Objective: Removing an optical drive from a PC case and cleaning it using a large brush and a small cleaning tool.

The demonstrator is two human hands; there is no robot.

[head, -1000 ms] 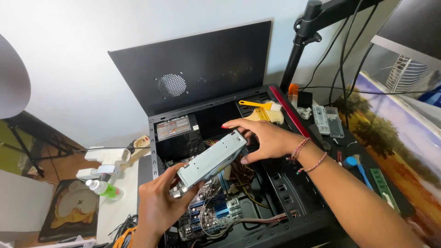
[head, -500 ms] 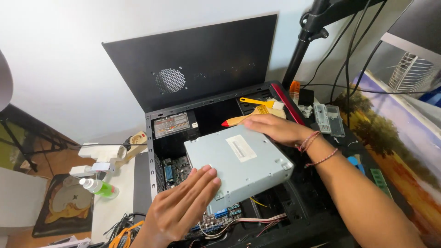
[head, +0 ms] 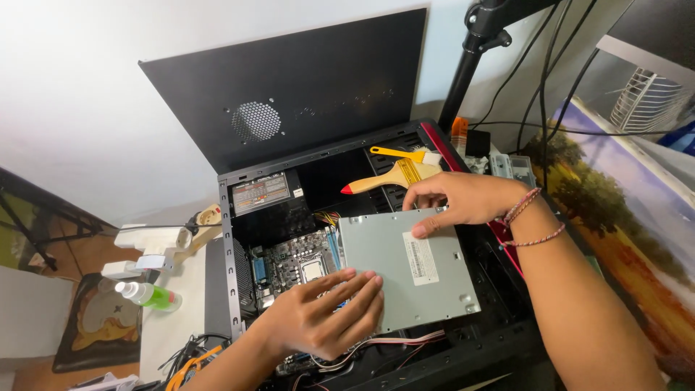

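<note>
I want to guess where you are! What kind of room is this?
Probably a home desk used for fixing computers: an open computer case, paintbrushes for dusting, and both hands on a grey metal drive.

White wall [head: 87, 94] (brightly lit), wooden floor [head: 79, 253]
</note>
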